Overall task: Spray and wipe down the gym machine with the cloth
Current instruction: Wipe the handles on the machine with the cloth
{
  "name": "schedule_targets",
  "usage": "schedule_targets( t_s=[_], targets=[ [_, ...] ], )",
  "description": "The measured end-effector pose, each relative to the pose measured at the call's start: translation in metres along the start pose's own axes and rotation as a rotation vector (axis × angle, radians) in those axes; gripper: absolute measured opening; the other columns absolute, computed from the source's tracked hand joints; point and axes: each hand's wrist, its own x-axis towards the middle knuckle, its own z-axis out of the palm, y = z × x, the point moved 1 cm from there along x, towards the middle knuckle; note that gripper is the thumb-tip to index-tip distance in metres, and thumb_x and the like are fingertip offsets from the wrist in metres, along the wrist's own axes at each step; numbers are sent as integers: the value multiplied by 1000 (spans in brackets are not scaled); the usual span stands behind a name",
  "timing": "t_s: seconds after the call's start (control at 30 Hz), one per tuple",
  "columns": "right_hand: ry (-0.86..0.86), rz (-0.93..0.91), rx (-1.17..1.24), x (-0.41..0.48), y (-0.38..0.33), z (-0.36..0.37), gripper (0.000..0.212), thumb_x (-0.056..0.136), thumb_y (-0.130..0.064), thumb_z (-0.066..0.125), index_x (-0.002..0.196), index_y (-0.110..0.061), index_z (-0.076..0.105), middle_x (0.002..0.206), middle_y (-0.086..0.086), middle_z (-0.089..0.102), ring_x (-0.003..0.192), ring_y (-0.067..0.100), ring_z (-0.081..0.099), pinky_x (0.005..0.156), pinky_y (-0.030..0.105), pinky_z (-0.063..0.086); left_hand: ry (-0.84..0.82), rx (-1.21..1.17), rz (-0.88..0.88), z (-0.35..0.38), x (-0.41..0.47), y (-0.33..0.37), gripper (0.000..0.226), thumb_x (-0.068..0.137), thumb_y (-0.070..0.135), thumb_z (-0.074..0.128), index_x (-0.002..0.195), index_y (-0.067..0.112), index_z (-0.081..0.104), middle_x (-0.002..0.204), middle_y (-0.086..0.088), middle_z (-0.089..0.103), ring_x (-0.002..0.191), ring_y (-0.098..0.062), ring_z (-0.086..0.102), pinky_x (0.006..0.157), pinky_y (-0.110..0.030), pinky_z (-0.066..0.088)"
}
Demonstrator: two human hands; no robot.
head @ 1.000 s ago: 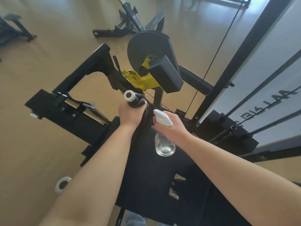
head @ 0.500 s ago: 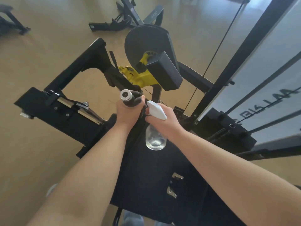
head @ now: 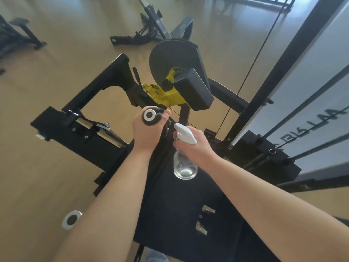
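The black gym machine (head: 90, 137) is filling the centre of the frame. Just above centre, the left hand (head: 146, 133) is gripping the machine's handle (head: 149, 115). Close beside it to the right, the right hand (head: 196, 148) is clasping a clear spray bottle (head: 185, 167), its white nozzle pointing toward the handle. A dark cloth (head: 165, 129) is sitting bunched between the left palm and the handle.

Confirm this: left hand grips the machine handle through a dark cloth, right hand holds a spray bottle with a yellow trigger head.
Wrong colour: the head view shows the right hand holding a spray bottle with a white trigger head. Left hand, dark cloth, handle: as stated.
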Motion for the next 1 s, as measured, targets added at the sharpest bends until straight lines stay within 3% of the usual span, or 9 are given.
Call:
schedule_targets(
  t_s=[0.1, 0.17, 0.2, 0.3, 0.43, 0.57, 0.7, 0.8, 1.0],
  targets=[
    [15, 7, 8, 9, 5, -3, 15, 80, -17, 77, 93, -21, 71, 89, 2, 71, 89, 24, 69, 85, 54, 61, -6, -131, -68, 14, 7, -16, 24, 90, 17, 74, 76, 34, 65, 66, 12, 70, 63, -12, 69, 66, -29, 58],
    [18, 16, 2, 13, 10, -4, 17, 77, -21, 76, 93, -21, 71, 90, 4, 71, 89, 27, 69, 84, 55, 61, -65, -114, -153, 23, 10, -36, 15, 87, 24, 73, 76, 34, 69, 67, 6, 72, 61, -23, 69, 65, -38, 60],
    [14, 32, -6, 13, 14, -3, 18, 76, -23, 76, 94, -21, 70, 91, 4, 71, 90, 26, 70, 84, 56, 61, -107, -40, -216, 26, 9, -51, 4, 83, 34, 75, 81, 34, 71, 72, 3, 74, 66, -25, 72, 70, -42, 62],
    [23, 66, -28, 10, 21, -5, 19, 78, -24, 76, 95, -24, 70, 92, 1, 71, 91, 24, 69, 85, 56, 61, -73, 144, -424, 35, 11, -83, 51, 64, 64, 76, 96, 25, 69, 93, 1, 75, 91, -21, 74, 93, -45, 60],
    [36, 90, -33, 6, 17, -7, 20, 73, -28, 74, 91, -23, 70, 89, 5, 71, 89, 30, 70, 82, 60, 59, -141, 300, -466, 30, 4, -54, 52, 69, 62, 76, 105, 25, 72, 105, 0, 75, 104, -23, 68, 105, -46, 50],
    [15, 47, -40, 4, 3, -2, 27, 67, -36, 73, 90, -22, 69, 89, 7, 71, 88, 31, 71, 81, 61, 60, -97, 148, -303, 11, 0, -31, 33, 76, 42, 83, 97, 18, 77, 95, -3, 77, 94, -26, 71, 94, -41, 57],
    [-11, 13, -52, 5, -5, -1, 17, 79, -25, 77, 94, -22, 68, 91, 5, 70, 90, 27, 69, 85, 58, 60, -1, 87, -4, -6, -1, 2, 14, 88, 25, 81, 96, 17, 72, 88, 8, 71, 81, -5, 67, 77, -8, 52],
    [-24, 17, -45, 9, -5, -1, 17, 84, -19, 79, 97, -24, 68, 93, 2, 69, 92, 23, 67, 87, 56, 60, 66, -113, 140, -16, 5, 21, 7, 91, 24, 74, 87, 24, 68, 76, 15, 68, 73, -5, 68, 72, -19, 57],
    [4, 72, 4, 19, 1, 1, 16, 83, -16, 78, 96, -21, 70, 93, 6, 71, 91, 28, 70, 88, 57, 60, 45, 27, 236, -5, 16, 14, 7, 88, 26, 74, 86, 23, 68, 77, 10, 67, 75, 7, 65, 73, -9, 51]
  ],
)
